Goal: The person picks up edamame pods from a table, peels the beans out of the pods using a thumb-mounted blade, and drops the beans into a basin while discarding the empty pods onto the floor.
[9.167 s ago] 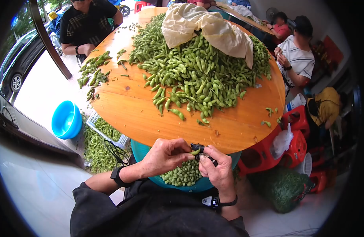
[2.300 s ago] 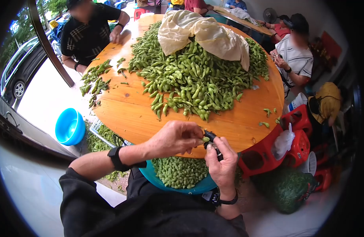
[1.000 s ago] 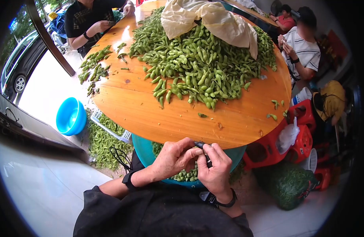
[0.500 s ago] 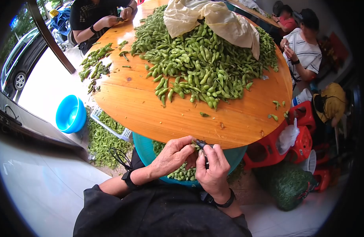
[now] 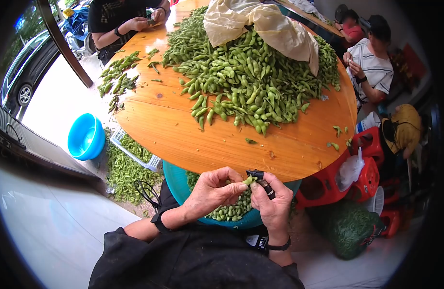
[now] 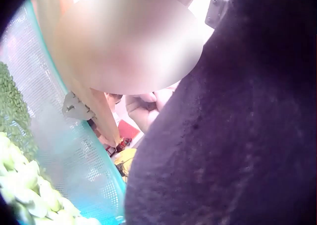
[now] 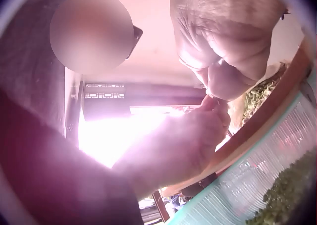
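Observation:
In the head view both hands meet just off the near table edge, over a teal basin [image 5: 170,182] with green shelled beans [image 5: 233,211]. My left hand [image 5: 213,191] pinches a green edamame pod [image 5: 250,180] between thumb and fingers. My right hand [image 5: 274,204] pinches the pod's other end, its thumb pressing from below. A black covering [image 5: 255,174] wraps a right fingertip, and a dark band circles a finger. The right wrist view shows the right hand [image 7: 228,46] meeting the left hand [image 7: 173,145] at the fingertips; the pod is hidden there.
A large heap of pods [image 5: 251,86] under a cream cloth [image 5: 260,29] covers much of the round wooden table [image 5: 183,139]. A blue basin [image 5: 86,137], a white crate [image 5: 135,153] and spread pods lie left. Red stools [image 5: 366,180] stand right. Other people sit around.
The right hand has shifted slightly right and its fingers have lifted apart from the left ones. The pod, largely hidden between the fingers a second ago, now shows between both hands.

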`<state>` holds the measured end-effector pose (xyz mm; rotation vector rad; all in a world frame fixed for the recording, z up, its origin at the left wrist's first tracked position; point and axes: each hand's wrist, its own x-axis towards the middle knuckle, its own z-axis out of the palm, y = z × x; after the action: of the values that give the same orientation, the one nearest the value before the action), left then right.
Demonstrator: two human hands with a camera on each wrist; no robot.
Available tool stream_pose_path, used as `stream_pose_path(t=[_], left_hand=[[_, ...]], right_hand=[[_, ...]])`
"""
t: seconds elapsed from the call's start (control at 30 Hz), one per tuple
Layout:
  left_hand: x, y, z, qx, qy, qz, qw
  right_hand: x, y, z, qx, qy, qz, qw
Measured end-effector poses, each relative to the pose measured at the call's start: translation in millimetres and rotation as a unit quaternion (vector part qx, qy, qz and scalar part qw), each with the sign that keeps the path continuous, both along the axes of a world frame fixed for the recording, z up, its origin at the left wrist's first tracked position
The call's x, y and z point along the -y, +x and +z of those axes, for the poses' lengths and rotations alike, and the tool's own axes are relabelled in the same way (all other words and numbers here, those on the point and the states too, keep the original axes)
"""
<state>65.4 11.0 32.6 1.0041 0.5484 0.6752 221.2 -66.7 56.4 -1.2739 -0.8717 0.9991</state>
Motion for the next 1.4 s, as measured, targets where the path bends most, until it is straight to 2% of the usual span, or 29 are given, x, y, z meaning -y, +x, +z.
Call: stream_pose_path(t=[0.1,0.13,0.17,0.2,0.23,0.27,0.33,0.43,0.57,0.6,0.63,0.67,0.7,0.73,0.77,0.87,0.9,0.97,1.07,1.2,1.3,1.33,1.4], left_hand=[[-1,-3,2,0.017,-0.027,-0.026,0.999],[0,-5,4,-0.085,0.134,0.020,0.987],[2,-5,4,-0.184,0.290,0.066,0.937],[4,-3,3,-0.183,0.290,0.066,0.937],[7,1,2,-0.213,0.409,0.121,0.879],[11,5,1,-0.238,0.520,0.175,0.802],[17,5,1,-0.280,0.498,0.147,0.807],[15,6,-5,-0.223,0.475,0.087,0.847],[11,5,0,-0.199,0.437,0.076,0.874],[9,5,2,-0.185,0.377,0.066,0.905],[7,5,3,-0.170,0.315,0.054,0.932],[5,4,2,-0.169,0.315,0.054,0.932],[3,3,-1,-0.104,0.146,0.005,0.984],[1,1,-2,-0.034,-0.028,-0.045,0.998],[-2,-3,2,-0.031,-0.046,-0.087,0.995],[-7,-8,11,-0.055,-0.074,-0.134,0.987],[-8,-8,11,-0.054,-0.073,-0.134,0.987],[-7,-7,9,-0.069,-0.069,-0.137,0.986],[-2,-6,2,-0.015,-0.058,-0.124,0.990],[2,-6,-1,-0.020,-0.059,-0.133,0.989],[-5,-13,0,-0.066,0.111,-0.223,0.966],[-13,-20,1,-0.107,0.297,-0.253,0.915],[-19,-31,6,-0.075,0.472,-0.294,0.828]], right_hand=[[1,3,-1,-0.003,-0.004,0.013,1.000],[1,4,-2,-0.009,-0.011,0.017,1.000],[0,3,-3,-0.009,-0.011,0.017,1.000],[-1,2,-4,0.028,-0.011,-0.001,1.000],[-2,1,-6,0.065,-0.011,-0.018,0.998],[-2,0,-8,0.065,-0.012,-0.017,0.998],[-4,-2,-11,0.178,0.028,-0.044,0.983],[-4,-3,-10,0.206,0.047,-0.047,0.976],[-3,-3,-13,0.140,0.016,-0.021,0.990],[-4,-2,-10,0.005,-0.018,0.004,1.000],[-5,0,-8,-0.130,-0.051,0.028,0.990],[-6,2,-9,-0.129,-0.051,0.027,0.990],[-8,5,-10,-0.185,-0.049,0.048,0.980],[-9,7,-12,-0.241,-0.047,0.069,0.967],[-9,10,-15,-0.252,-0.055,0.080,0.963],[-9,12,-16,-0.264,-0.051,0.093,0.959],[-8,11,-15,-0.263,-0.050,0.094,0.959],[-6,5,-11,-0.160,-0.042,0.062,0.984],[-5,4,-11,-0.127,-0.033,0.052,0.990],[-5,6,-6,-0.131,-0.039,0.044,0.990],[4,22,8,-0.114,-0.021,-0.004,0.993],[14,34,15,-0.080,-0.016,-0.027,0.996],[46,70,26,0.019,-0.018,-0.056,0.998]])
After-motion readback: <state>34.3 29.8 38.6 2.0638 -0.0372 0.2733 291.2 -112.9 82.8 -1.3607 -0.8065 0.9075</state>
